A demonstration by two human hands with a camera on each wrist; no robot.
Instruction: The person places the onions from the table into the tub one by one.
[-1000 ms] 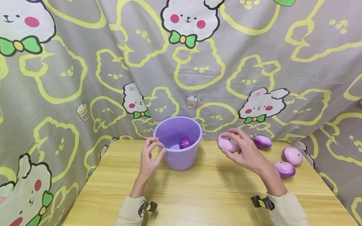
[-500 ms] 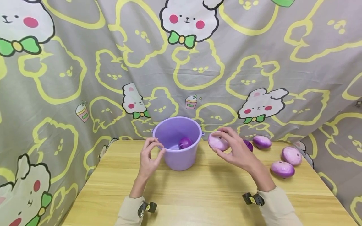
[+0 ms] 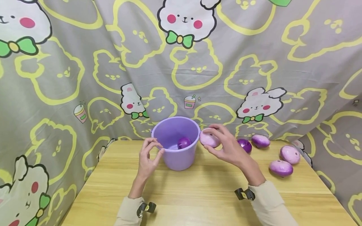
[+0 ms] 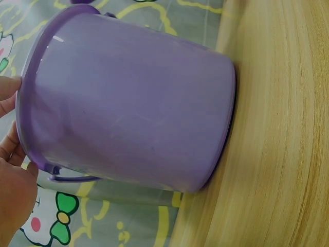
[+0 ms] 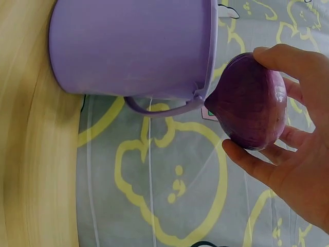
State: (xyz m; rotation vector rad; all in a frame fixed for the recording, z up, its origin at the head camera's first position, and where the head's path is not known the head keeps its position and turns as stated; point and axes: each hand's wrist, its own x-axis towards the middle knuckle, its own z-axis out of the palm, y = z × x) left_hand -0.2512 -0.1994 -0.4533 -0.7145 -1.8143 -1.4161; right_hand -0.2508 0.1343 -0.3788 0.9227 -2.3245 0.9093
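A purple plastic bucket (image 3: 179,160) stands upright on the wooden table. My left hand (image 3: 148,159) pinches its near left rim, and the left wrist view shows the fingertips at the rim of the bucket (image 4: 133,103). Inside lies one red onion (image 3: 184,143). Just outside the right rim, my right hand (image 3: 229,147) grips another red onion (image 3: 208,140), raised off the table. In the right wrist view, thumb and fingers wrap this onion (image 5: 247,105), whose pointed tip faces the bucket's rim and overlaps it; whether they touch I cannot tell.
Several more red onions lie on the right of the table: a dark one (image 3: 244,146) behind my right hand, others like the pale one (image 3: 290,154) further right. The bucket's handle (image 5: 164,109) hangs down its far side. A patterned curtain (image 3: 203,78) borders the table's back.
My right hand has carried the onion leftward, up to the bucket's right rim. A dark onion behind that hand has come into view. My left hand keeps its pinch on the rim.
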